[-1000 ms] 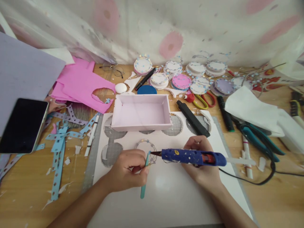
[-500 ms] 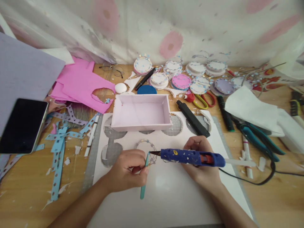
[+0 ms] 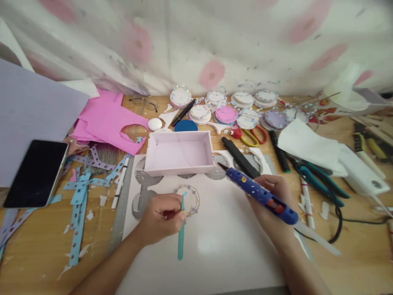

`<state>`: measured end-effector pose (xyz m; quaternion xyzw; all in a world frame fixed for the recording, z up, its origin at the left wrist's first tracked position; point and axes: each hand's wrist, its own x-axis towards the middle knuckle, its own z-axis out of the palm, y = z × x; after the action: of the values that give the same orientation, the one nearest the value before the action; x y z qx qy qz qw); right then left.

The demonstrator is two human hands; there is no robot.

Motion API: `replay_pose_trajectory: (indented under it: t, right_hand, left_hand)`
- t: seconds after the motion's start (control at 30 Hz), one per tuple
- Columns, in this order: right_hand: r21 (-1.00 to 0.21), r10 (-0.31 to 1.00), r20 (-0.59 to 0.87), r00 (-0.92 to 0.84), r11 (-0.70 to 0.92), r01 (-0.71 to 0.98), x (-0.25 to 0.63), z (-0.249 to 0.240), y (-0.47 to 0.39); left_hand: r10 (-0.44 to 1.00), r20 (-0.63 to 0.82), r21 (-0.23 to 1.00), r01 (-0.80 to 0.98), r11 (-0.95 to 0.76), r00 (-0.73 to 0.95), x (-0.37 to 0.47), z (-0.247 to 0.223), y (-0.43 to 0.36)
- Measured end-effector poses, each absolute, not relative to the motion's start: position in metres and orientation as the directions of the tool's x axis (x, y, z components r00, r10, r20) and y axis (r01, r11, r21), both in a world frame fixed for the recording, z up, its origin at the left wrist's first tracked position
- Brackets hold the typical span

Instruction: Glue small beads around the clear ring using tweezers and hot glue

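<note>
My left hand [image 3: 164, 219] is closed round teal tweezers [image 3: 181, 241], whose tip points away from me. A tiny light-blue piece [image 3: 185, 193] shows at that tip. Just beyond lies a thin ring [image 3: 198, 200] dotted with small pale pieces, on a white sheet [image 3: 215, 254]; my fingers are beside its near left edge. My right hand [image 3: 273, 205] grips a blue hot glue gun [image 3: 260, 192], with its dark nozzle pointing up and left, apart from the ring. A translucent glue stick [image 3: 319, 237] juts from the gun's back end.
Beyond the sheet stands a pale pink open box [image 3: 181, 169]. Several decorated discs [image 3: 225, 114] line the back. Right are a black marker [image 3: 279, 151], teal-handled pliers [image 3: 322, 180] and a cord. Left are a phone [image 3: 37, 174], pink foam sheets [image 3: 107, 119] and punched blue strips [image 3: 80, 205].
My right hand has drawn the glue gun away to the right and tilted its nozzle upward. The tweezers have shifted slightly left, away from the nozzle. The whole view has moved a little.
</note>
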<state>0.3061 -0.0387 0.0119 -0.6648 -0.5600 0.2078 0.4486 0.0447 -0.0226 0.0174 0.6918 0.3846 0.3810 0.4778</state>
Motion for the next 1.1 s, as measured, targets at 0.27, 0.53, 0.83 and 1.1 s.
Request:
replay_pose_trajectory:
  t: [0.27,0.53,0.83,1.1]
  right_hand:
    - [-0.581,0.863,0.351,0.362,-0.103,0.808,0.379,-0.002,-0.070]
    - [-0.338,0.911,0.324,0.256,-0.141,0.930,0.408,-0.021,-0.091]
    - [-0.335,0.740,0.656,-0.147,0.460,0.822,0.321,0.032,-0.093]
    - [-0.195,0.511,0.677,-0.531,0.819,0.539,0.257,0.043,-0.071]
  left_hand:
    - [0.930,0.203,0.972,0.053,-0.230,0.306,0.032,0.034,-0.022]
    - [0.950,0.159,0.979,0.084,-0.187,0.267,0.031,0.045,-0.041]
    - [0.986,0.002,0.980,0.195,-0.036,0.168,0.072,0.072,-0.062]
    - [0.973,-0.037,0.972,0.234,-0.017,0.226,0.105,0.074,-0.065]
